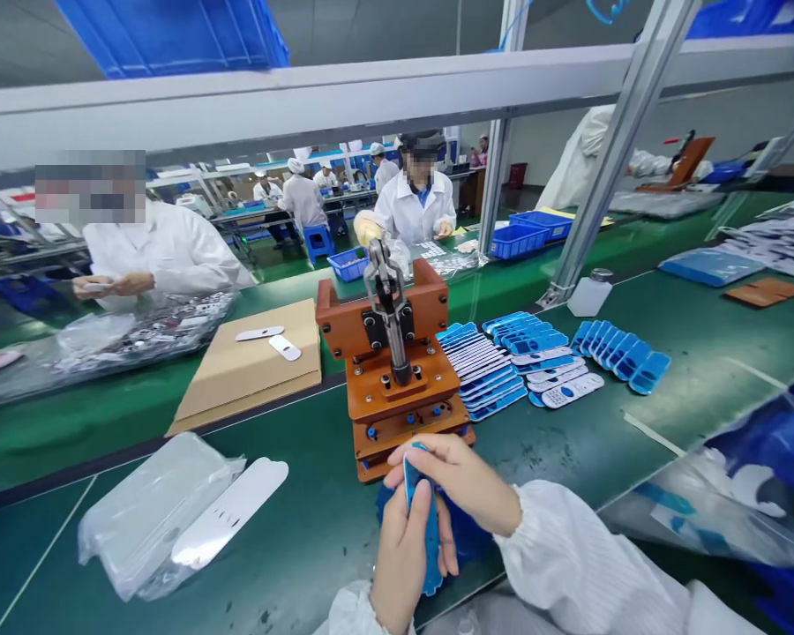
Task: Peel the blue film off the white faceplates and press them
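Observation:
Both my hands meet just in front of an orange press jig (397, 370) on the green bench. My left hand (403, 551) is closed around a blue oblong remote-style part (430, 538), held upright on edge. My right hand (460, 481) curls over the top of the same part, fingertips pinching its upper end. More blue parts lie under my hands. The jig's metal lever (387, 304) stands raised.
Rows of blue and white keypad parts (496, 366) lie right of the jig. A clear bag of white pieces (152, 511) sits at left, a cardboard sheet (251, 362) behind it. A plastic bag (734, 481) lies at right. People in white coats work across the bench.

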Action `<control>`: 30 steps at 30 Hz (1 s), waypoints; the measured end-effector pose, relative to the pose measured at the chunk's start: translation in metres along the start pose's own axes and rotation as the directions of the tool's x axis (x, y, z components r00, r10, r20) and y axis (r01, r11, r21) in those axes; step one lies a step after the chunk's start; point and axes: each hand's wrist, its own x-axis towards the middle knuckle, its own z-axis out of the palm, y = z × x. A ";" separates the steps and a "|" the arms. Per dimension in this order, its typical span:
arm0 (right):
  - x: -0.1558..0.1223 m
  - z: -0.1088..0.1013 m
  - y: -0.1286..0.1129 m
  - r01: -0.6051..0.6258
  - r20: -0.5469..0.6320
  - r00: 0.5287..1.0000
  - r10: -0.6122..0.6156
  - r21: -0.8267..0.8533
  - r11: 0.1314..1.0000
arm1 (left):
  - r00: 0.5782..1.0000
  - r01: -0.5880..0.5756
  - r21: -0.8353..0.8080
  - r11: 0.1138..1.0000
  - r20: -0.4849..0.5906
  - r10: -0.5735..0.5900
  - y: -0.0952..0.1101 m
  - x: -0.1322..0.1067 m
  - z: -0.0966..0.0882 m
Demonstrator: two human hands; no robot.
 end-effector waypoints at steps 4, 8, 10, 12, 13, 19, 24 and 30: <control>-0.003 0.018 0.010 -0.116 -0.057 0.989 0.136 0.273 0.955 | 0.994 -0.086 0.141 0.986 -0.052 0.094 -0.005 0.001 -0.003; -0.006 0.025 0.007 -0.225 -0.080 0.959 0.271 0.364 0.904 | 0.986 -0.134 0.251 0.959 -0.063 0.154 -0.004 0.000 -0.008; -0.005 0.022 0.005 -0.204 -0.102 0.962 0.254 0.346 0.916 | 0.994 -0.110 0.270 0.957 0.017 0.110 -0.005 0.000 -0.009; -0.003 0.014 0.003 -0.151 -0.122 0.974 0.193 0.292 0.944 | 0.994 -0.069 0.253 0.965 0.095 0.046 -0.005 0.000 -0.009; -0.002 0.008 0.003 -0.106 -0.135 0.981 0.142 0.240 0.965 | 0.993 -0.043 0.227 0.973 0.119 0.017 -0.005 0.000 -0.009; 0.000 -0.028 -0.010 0.120 -0.027 0.991 -0.133 -0.290 0.950 | 0.985 0.035 0.146 0.989 0.160 -0.058 0.003 -0.002 -0.012; -0.002 -0.038 -0.023 0.287 0.151 0.958 -0.246 -0.577 0.764 | 0.978 0.069 0.190 0.979 0.181 -0.104 0.009 -0.004 -0.014; -0.002 -0.036 -0.015 0.498 0.277 0.840 -0.466 -0.732 0.464 | 0.963 0.213 -0.121 0.969 0.196 -0.187 0.015 -0.009 -0.013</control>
